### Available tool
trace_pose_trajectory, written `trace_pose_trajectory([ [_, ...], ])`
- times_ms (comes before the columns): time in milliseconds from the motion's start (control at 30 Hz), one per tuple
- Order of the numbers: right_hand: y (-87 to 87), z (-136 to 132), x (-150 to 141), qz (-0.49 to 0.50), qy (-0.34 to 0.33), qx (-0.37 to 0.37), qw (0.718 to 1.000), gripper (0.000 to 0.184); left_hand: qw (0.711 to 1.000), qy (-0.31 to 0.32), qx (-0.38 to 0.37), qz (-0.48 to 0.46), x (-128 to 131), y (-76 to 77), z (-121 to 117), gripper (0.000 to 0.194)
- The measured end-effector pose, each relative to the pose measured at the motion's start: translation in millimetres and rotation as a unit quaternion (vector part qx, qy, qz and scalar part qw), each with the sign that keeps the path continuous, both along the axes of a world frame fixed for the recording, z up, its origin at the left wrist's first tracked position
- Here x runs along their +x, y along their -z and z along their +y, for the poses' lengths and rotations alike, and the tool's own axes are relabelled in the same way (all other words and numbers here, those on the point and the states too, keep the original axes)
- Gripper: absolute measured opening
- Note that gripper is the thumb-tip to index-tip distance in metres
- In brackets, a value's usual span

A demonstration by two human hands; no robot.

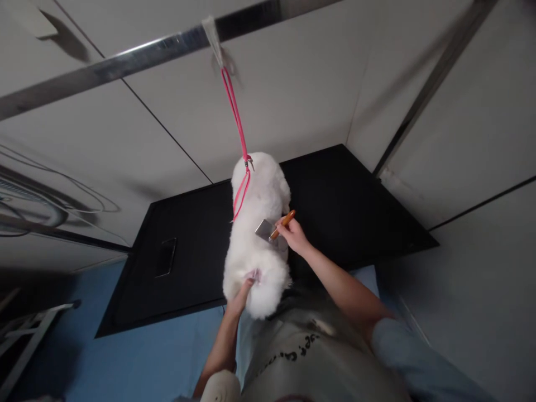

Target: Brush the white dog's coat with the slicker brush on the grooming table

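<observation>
A fluffy white dog [262, 204] is on a black table [335, 190], seen from above with its rear towards me. In my right hand [294, 235] is a slicker brush [265, 229] with an orange-brown wooden handle, its flat metal head against the fur on the dog's side. My left hand [239, 297] grips the fur at the dog's rear, the thumb beside a parted patch of pinkish skin. The rest of the left fingers are buried in fur. Around the dog's neck runs a pink loop lead [238, 117].
The lead hangs from a white strap [213, 40] on a metal bar [159, 53] above the table. A dark phone-like rectangle [166, 257] lies on the table's left part. Cables [62, 178] hang at the left wall, and a white metal rack [36, 335] stands lower left.
</observation>
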State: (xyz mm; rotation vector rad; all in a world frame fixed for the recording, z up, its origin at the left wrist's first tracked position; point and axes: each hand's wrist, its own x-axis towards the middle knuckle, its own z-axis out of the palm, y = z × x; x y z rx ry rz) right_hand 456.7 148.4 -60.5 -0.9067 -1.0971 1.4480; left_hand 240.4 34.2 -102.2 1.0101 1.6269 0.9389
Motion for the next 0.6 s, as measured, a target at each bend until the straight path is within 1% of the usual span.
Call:
trace_pose_trajectory([
  [100,-2.4,-1.3,0.8,-0.038,-0.124,0.009,0.991,0.024,1.0,0.019,0.006,-0.006,-1.1,3.7,-4.9,0.079],
  [133,-2.7,-1.4,0.2,-0.051,-0.129,-0.001,0.99,0.023,1.0,0.013,0.011,0.005,-1.6,2.3,-4.9,0.078],
  [167,-2.9,-1.4,-0.6,-0.06,-0.093,-0.012,0.994,0.022,1.0,0.003,0.013,0.015,-2.0,-0.2,-4.3,0.076],
  [233,-3.0,-2.1,-2.6,-0.061,0.022,-0.018,0.998,0.021,1.0,0.001,0.007,0.016,-1.9,-6.9,-1.8,0.073],
  [267,-2.9,-3.4,-3.5,-0.056,0.043,-0.01,0.997,0.021,1.0,0.01,0.0,0.009,-1.5,-10.4,-0.5,0.072],
  [300,-2.6,-5.3,-4.1,-0.052,0.028,0.0,0.998,0.021,1.0,0.019,-0.008,0.006,-1.1,-13.6,0.8,0.072],
  [367,-1.8,-10.3,-3.8,-0.046,-0.037,0.009,0.998,0.021,0.999,0.042,-0.022,0.008,0.0,-18.4,2.3,0.073],
  [400,-1.4,-12.6,-2.5,-0.048,-0.036,0.0,0.998,0.021,0.998,0.051,-0.018,0.013,0.7,-19.9,2.4,0.074],
  [433,-1.0,-14.5,-0.6,-0.053,0.002,-0.012,0.998,0.021,0.998,0.057,-0.004,0.021,1.5,-20.7,2.2,0.074],
  [500,-0.4,-16.9,4.6,-0.06,0.118,-0.024,0.991,0.021,0.995,0.065,0.051,0.053,3.7,-20.6,0.5,0.07],
  [533,-0.1,-17.6,7.4,-0.058,0.139,-0.023,0.988,0.021,0.99,0.072,0.09,0.081,4.9,-19.9,-1.1,0.064],
  [567,0.2,-18.0,10.1,-0.053,0.121,-0.021,0.991,0.021,0.98,0.087,0.135,0.117,6.0,-18.9,-3.3,0.057],
  [600,0.5,-18.1,12.9,-0.047,0.081,-0.025,0.995,0.022,0.964,0.11,0.181,0.159,6.8,-17.7,-6.1,0.05],
])
